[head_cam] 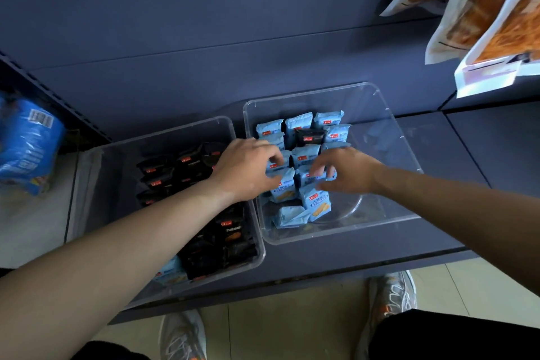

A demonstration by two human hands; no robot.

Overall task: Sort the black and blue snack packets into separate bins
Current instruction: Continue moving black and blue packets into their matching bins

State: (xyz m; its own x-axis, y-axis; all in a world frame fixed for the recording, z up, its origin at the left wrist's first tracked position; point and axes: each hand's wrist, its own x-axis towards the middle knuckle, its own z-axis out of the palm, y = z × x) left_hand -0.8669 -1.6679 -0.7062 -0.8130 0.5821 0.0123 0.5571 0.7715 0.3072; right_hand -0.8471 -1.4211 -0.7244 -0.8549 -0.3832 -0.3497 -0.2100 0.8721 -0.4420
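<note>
Reaching into the right bin w/ both hands, your left hand and right hand curl fingers narrow on blue packets, one black packet far among them, black ones in left bin.

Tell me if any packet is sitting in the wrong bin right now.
Yes, two spots. One black packet lies among the blue ones near the back of the right bin. And a blue packet sits at the near corner of the left bin, which otherwise holds black packets.
</note>
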